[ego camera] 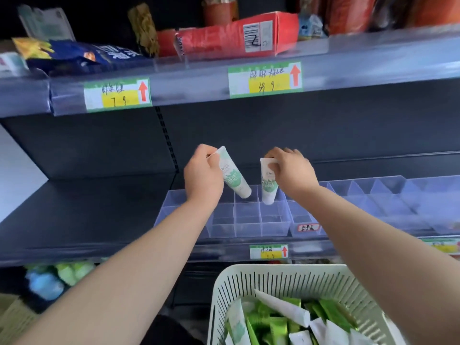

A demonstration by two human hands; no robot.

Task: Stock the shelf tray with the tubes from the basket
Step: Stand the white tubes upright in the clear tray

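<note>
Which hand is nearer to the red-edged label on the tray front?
Right. The right hand holds a tube above the label; the left hand is much farther left.

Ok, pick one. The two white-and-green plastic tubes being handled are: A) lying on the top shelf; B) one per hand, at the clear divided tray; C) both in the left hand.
B: the left hand grips one tube, the right hand a second tube, both at the tray.
</note>
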